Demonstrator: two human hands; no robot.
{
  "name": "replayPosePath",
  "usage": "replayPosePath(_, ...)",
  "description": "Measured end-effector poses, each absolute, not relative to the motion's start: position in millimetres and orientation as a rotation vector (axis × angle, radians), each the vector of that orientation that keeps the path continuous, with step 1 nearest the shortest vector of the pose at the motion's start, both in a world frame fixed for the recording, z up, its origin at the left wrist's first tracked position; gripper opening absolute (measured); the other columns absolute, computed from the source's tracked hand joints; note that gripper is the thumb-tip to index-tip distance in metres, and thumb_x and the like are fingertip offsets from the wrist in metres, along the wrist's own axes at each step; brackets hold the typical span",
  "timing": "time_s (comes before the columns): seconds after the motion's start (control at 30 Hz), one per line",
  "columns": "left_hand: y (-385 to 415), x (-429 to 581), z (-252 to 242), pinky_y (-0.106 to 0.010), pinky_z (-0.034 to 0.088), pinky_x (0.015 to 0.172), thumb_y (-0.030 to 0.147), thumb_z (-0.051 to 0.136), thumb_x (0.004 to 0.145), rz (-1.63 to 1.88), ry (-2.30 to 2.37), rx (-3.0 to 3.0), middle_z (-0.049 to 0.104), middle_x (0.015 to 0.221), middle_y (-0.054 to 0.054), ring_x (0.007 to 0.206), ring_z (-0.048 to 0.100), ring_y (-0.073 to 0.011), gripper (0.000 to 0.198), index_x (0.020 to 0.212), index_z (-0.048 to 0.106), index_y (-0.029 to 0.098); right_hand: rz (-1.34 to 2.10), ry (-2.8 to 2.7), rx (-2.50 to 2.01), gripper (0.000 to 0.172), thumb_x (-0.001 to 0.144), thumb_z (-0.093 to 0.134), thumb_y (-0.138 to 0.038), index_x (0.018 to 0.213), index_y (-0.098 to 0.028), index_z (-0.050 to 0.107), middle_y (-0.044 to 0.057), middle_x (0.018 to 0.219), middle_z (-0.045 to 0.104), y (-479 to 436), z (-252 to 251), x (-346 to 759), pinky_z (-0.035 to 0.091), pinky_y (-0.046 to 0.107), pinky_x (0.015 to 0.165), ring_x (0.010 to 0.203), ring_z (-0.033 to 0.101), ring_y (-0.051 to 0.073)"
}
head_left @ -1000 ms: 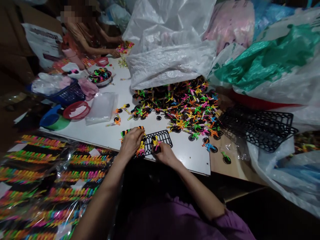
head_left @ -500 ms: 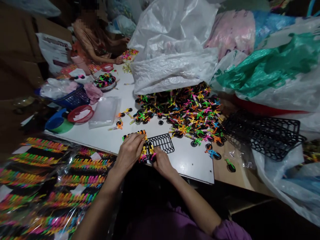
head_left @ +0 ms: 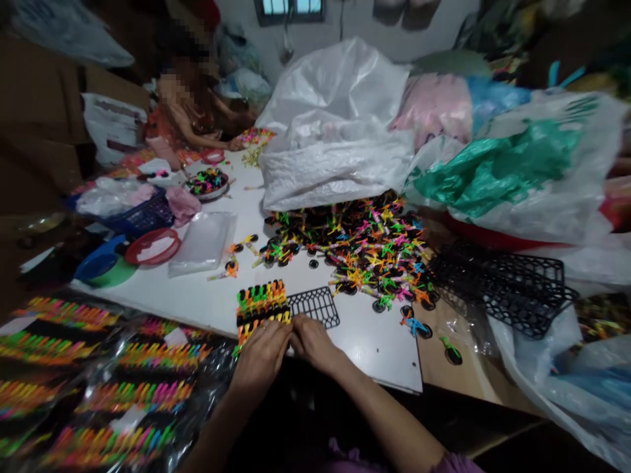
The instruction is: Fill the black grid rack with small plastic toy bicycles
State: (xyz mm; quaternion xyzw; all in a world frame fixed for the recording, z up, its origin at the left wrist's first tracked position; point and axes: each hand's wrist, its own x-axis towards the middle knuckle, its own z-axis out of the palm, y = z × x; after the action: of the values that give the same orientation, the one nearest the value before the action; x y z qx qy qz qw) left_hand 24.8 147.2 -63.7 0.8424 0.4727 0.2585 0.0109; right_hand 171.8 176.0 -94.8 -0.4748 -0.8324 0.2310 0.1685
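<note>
A small black plastic grid tray [head_left: 315,305] lies at the near edge of the white table [head_left: 211,295]. Its left half carries rows of colourful little toy pieces [head_left: 260,303]. My left hand [head_left: 262,355] and my right hand [head_left: 310,343] meet at the tray's near edge, fingers curled and pressed together against the filled rows. What the fingertips pinch is hidden. A big heap of loose coloured toy pieces [head_left: 365,240] spills from a white plastic bag [head_left: 335,144] behind the tray.
A stack of empty black grids [head_left: 507,282] lies right. Packed sheets of toys in clear wrap [head_left: 98,368] cover the left foreground. Baskets, a red bowl [head_left: 150,246] and a clear bag [head_left: 203,240] sit left. Another person [head_left: 190,105] works at the far end.
My hands have drawn back to the tray's near edge and closed together, uncovering the filled rows. The camera has tilted up, showing more of the room behind.
</note>
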Motion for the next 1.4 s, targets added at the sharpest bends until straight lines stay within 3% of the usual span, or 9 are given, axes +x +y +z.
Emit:
replayPosePath(0.17, 152.9, 16.8, -50.7, -0.031, 0.046, 0.079, 0.024, 0.044, 0.087, 0.982, 1.401, 2.733, 0.064, 0.093, -0.005, 0.089, 0.059, -0.0183, 0.021, 0.103, 0.057, 0.021, 0.881, -2.459, -1.172, 0.012, 0.08, 0.052, -0.016, 0.086, -0.019, 0.062, 0.0, 0.076, 0.062, 207.7, -72.3, 203.4, 0.039, 0.019, 0.058, 0.067, 0.056, 0.012)
replayPosePath(0.33, 191.3, 21.9, -31.7, -0.035, 0.045, 0.08, 0.03, 0.044, 0.088, 0.964, 1.653, 2.663, 0.062, 0.095, -0.007, 0.088, 0.058, -0.0198, 0.024, 0.102, 0.057, 0.017, 0.238, -2.235, -1.769, 0.022, 0.084, 0.047, -0.017, 0.102, -0.015, 0.058, 0.01, 0.102, 0.058, 271.2, -30.5, 233.5, 0.043, 0.026, 0.075, 0.089, 0.056, 0.018)
replayPosePath(0.47, 211.9, 27.9, -47.5, -0.033, 0.046, 0.073, 0.025, 0.039, 0.089, 0.734, 1.655, 2.717, 0.061, 0.08, -0.006, 0.077, 0.058, -0.0184, 0.023, 0.088, 0.06, 0.017, -0.11, -2.243, -1.926, 0.025, 0.085, 0.039, -0.01, 0.103, -0.015, 0.056, 0.012, 0.105, 0.054, 311.2, -19.4, 225.3, 0.044, 0.027, 0.071, 0.092, 0.054, 0.02)
replayPosePath(0.57, 210.3, 25.0, -60.0, -0.034, 0.046, 0.076, 0.022, 0.038, 0.089, 0.766, 1.664, 2.712, 0.061, 0.081, -0.005, 0.08, 0.057, -0.0187, 0.021, 0.091, 0.059, 0.017, -0.24, -2.384, -1.894, 0.026, 0.085, 0.037, -0.007, 0.097, -0.011, 0.06, 0.015, 0.104, 0.054, 329.5, -22.0, 215.0, 0.045, 0.028, 0.067, 0.093, 0.052, 0.022)
replayPosePath(0.77, 198.1, 13.5, -57.7, -0.033, 0.046, 0.076, 0.021, 0.04, 0.089, 0.754, 1.601, 2.687, 0.06, 0.084, -0.005, 0.08, 0.056, -0.0175, 0.018, 0.094, 0.057, 0.018, -0.235, -2.493, -1.851, 0.024, 0.084, 0.041, -0.004, 0.09, -0.008, 0.063, 0.016, 0.097, 0.056, 324.2, -16.2, 217.2, 0.045, 0.03, 0.068, 0.088, 0.053, 0.023)
replayPosePath(1.0, 195.9, 16.7, -52.7, -0.035, 0.046, 0.08, 0.021, 0.043, 0.087, 0.855, 1.591, 2.696, 0.06, 0.094, -0.008, 0.088, 0.055, -0.0198, 0.02, 0.1, 0.057, 0.015, -0.134, -2.77, -1.284, 0.019, 0.089, 0.042, -0.012, 0.097, -0.014, 0.059, 0.009, 0.102, 0.054, 254.3, -50.1, 204.0, 0.042, 0.028, 0.073, 0.088, 0.052, 0.018)
replayPosePath(1.17, 194.7, 14.2, -58.9, -0.034, 0.045, 0.08, 0.012, 0.043, 0.085, 0.788, 1.536, 2.677, 0.06, 0.091, -0.007, 0.088, 0.055, -0.02, 0.02, 0.097, 0.058, 0.016, 0.257, -2.632, -1.403, 0.019, 0.091, 0.042, -0.02, 0.1, -0.02, 0.059, 0.004, 0.099, 0.056, 245.4, -60.1, 215.4, 0.04, 0.024, 0.074, 0.089, 0.054, 0.015)
replayPosePath(1.27, 192.6, 14.1, -57.2, -0.035, 0.045, 0.081, 0.014, 0.043, 0.085, 0.809, 1.558, 2.645, 0.06, 0.091, -0.007, 0.088, 0.055, -0.02, 0.019, 0.097, 0.058, 0.016, 0.243, -2.527, -1.609, 0.019, 0.088, 0.046, -0.025, 0.097, -0.016, 0.06, 0.008, 0.098, 0.057, 253.9, -55.1, 205.9, 0.04, 0.025, 0.073, 0.091, 0.055, 0.018)
replayPosePath(1.4, 192.0, 16.1, -51.7, -0.033, 0.046, 0.081, 0.02, 0.045, 0.087, 0.876, 1.541, 2.577, 0.061, 0.092, -0.007, 0.088, 0.055, -0.0188, 0.018, 0.099, 0.057, 0.016, 0.235, -2.513, -1.791, 0.018, 0.085, 0.045, -0.017, 0.091, -0.014, 0.062, 0.01, 0.095, 0.06, 264.2, -58.9, 183.9, 0.04, 0.026, 0.067, 0.09, 0.057, 0.021)
